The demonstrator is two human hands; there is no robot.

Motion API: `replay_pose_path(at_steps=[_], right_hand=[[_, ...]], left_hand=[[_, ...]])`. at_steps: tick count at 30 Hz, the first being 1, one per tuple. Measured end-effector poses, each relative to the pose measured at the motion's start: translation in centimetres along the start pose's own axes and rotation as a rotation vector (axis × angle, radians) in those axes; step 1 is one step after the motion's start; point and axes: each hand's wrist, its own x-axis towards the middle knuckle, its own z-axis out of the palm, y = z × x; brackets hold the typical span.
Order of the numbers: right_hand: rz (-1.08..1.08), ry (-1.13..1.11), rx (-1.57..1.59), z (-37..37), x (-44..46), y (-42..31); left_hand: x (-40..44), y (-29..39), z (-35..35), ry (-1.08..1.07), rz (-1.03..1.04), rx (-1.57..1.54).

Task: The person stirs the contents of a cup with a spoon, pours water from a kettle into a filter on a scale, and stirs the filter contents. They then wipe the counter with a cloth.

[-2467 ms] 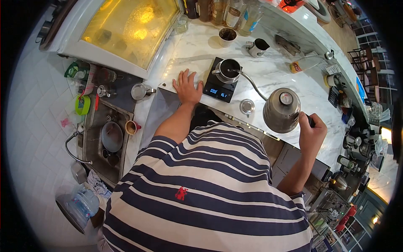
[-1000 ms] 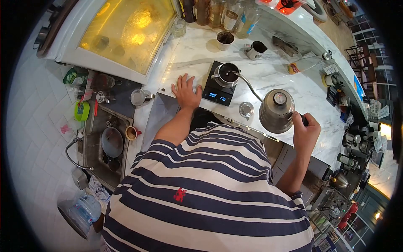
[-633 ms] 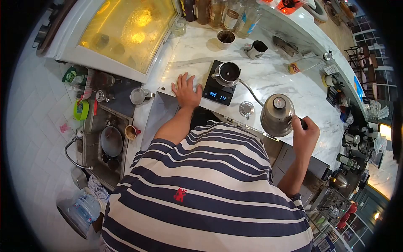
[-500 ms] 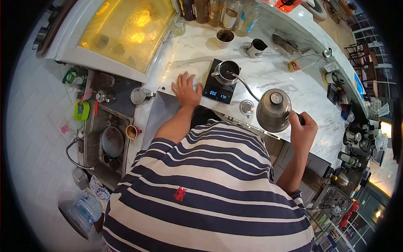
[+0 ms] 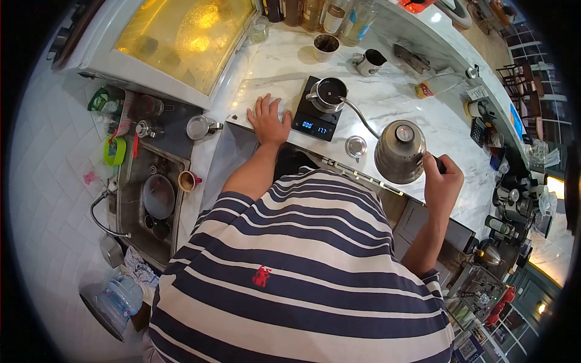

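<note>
A steel gooseneck kettle [image 5: 399,151] hangs over the front of the counter, its handle gripped by my right hand [image 5: 443,181]. The tip of its thin spout reaches the right rim of a metal cup [image 5: 321,104] with dark contents. That cup stands on a black digital scale [image 5: 311,119] with a lit blue display. Left of the scale, my left hand [image 5: 270,124] lies flat on the marble, fingers spread, holding nothing. Between scale and kettle sits a small round metal piece [image 5: 356,147].
Behind the scale stand a cup of dark grounds [image 5: 325,47], a metal pitcher [image 5: 370,62] and several bottles [image 5: 333,18]. A glass-fronted case [image 5: 181,45] borders the counter at left. Below it are a metal portafilter-like cup [image 5: 198,127], a red mug [image 5: 187,180] and a sink [image 5: 136,218] holding a pan.
My right hand and the kettle have shifted slightly to the right, and the spout tip has moved toward the cup's right rim. The scale's reading has risen a little. My left hand stays flat.
</note>
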Motion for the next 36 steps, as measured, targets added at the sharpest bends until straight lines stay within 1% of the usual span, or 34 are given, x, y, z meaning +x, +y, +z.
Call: replay_pose_path(at_steps=[6, 16, 19, 28, 36], right_hand=[[-0.004, 0.021, 0.030, 0.4, 0.0, -0.5], [-0.043, 0.040, -0.021, -0.2, -0.4, -0.3], [-0.097, 0.038, -0.010, 0.1, -0.1, 0.2], [-0.094, 0.060, 0.003, 0.6, 1.0, 0.4], [-0.092, 0.009, -0.047, 0.2, 0.6, 0.5]], left_hand=[[0.1, -0.3, 0.3, 0.009, -0.004, 0.007], [-0.1, -0.4, 0.7, 0.022, 0.005, 0.017], [-0.1, -0.5, 0.5, 0.002, 0.016, 0.036], [-0.1, -0.6, 0.6, -0.009, 0.036, 0.056], [-0.2, -0.8, 0.8, -0.004, 0.051, 0.088]])
